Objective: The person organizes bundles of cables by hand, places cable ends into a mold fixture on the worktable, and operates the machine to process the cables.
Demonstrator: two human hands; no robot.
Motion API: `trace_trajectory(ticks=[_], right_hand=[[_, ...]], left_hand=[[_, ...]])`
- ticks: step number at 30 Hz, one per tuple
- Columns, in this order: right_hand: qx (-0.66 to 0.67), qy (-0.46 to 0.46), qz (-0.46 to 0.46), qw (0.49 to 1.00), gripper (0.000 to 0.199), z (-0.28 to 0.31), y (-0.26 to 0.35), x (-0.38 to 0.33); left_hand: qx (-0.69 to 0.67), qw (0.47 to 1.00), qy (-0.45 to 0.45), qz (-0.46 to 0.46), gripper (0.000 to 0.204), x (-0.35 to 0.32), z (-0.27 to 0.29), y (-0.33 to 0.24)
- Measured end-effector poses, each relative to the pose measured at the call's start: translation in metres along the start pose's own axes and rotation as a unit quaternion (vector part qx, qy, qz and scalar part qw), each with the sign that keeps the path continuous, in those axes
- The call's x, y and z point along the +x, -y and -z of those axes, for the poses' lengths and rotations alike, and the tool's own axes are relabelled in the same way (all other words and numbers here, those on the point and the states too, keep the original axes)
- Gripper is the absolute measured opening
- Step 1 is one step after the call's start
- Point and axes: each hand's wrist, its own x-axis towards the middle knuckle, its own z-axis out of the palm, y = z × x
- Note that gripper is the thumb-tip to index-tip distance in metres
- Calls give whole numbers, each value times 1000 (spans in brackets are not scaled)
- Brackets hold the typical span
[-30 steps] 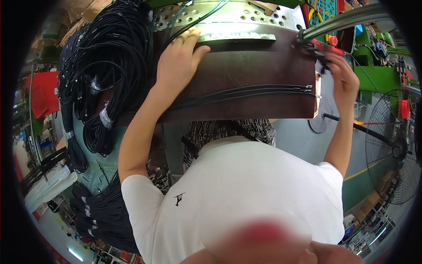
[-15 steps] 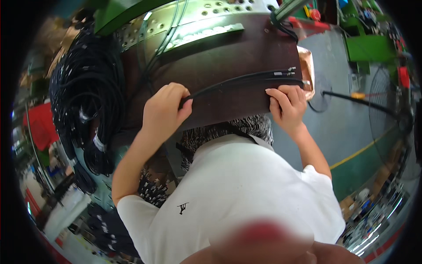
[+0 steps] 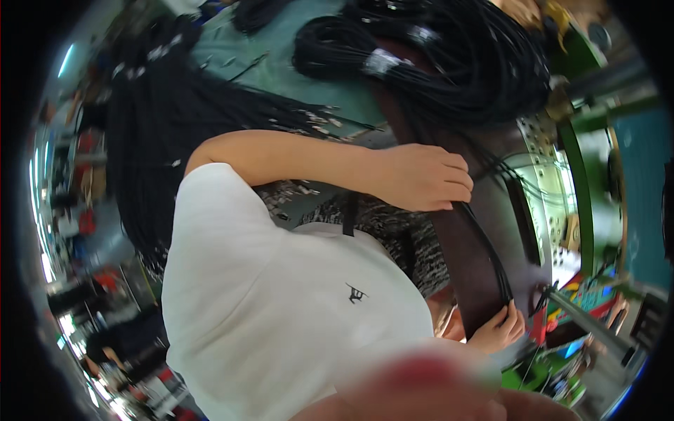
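A few black cables [image 3: 486, 242] run between my two hands over the dark brown bench top [image 3: 467, 270]. My left hand [image 3: 425, 177] is closed round them, its fingers curled over the bundle. At their other end my right hand [image 3: 500, 328] pinches the cables between thumb and fingers; their tips are hidden there. Beyond my left hand lies a thick coil of black cable [image 3: 484, 67], bound with a clear wrap [image 3: 385, 62].
Past my left forearm, many black cables with metal ends [image 3: 210, 105] hang over a green surface [image 3: 281, 70]. A perforated metal panel [image 3: 540, 151] and a green frame [image 3: 586, 175] border the bench. A grey metal post [image 3: 590, 319] stands beyond my right hand.
My view has swung left, bringing the hanging cables into sight. My right hand, earlier beside the cable ends, now holds the cables. My left hand still grips them.
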Motion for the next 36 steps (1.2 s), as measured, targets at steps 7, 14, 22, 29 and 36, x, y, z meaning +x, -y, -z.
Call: trace_trajectory(ticks=[7,14,22,29,36], right_hand=[[21,32,110,993,18,-18,33,27],[32,70,190,979,18,-45,101,74],[107,69,210,969,39,-70,129,97],[128,64,120,982,59,-62,78,83],[95,90,131,983,26,-55,65,92]], left_hand=[[195,967,21,162,23,-116,134,58],[458,717,-155,502,23,-309,317,124],[511,319,-191,775,64,-462,437,79],[468,288,-123,827,81,-479,434,93],[435,316,-263,801,64,-481,431,70]])
